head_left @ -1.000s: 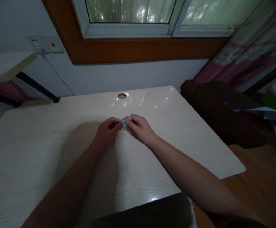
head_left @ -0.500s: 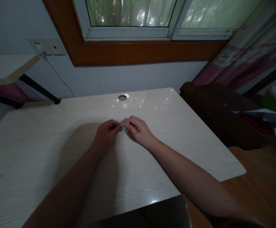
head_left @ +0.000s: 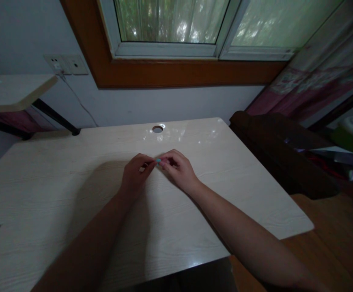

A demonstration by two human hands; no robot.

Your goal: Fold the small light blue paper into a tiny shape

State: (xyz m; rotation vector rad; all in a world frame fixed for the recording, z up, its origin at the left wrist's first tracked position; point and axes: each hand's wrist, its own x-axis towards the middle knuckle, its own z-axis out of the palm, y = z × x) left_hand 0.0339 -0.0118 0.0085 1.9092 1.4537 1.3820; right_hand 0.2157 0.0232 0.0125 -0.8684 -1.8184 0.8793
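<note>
A tiny turquoise piece (head_left: 158, 161) is pinched between my two hands, just above the pale wood-grain table (head_left: 176, 227). Mostly covered by fingertips, it is too small for me to make out its kind. My left hand (head_left: 136, 171) grips its left side between thumb and forefinger. From the right, my right hand (head_left: 179, 168) closes thumb and fingers on the other side. The fingertips of both hands nearly meet around it.
A round cable hole (head_left: 157, 129) pierces the table near its back edge. At the left stands a raised shelf (head_left: 18, 91) on black legs. A white cable (head_left: 79, 100) runs down from the wall socket (head_left: 65, 65). Dark wooden furniture (head_left: 274, 150) lies beyond the table's right edge.
The turquoise piece has turned or been drawn in between the fingertips, so less of it shows below them. The whole view has shifted slightly, with the scene a little lower.
</note>
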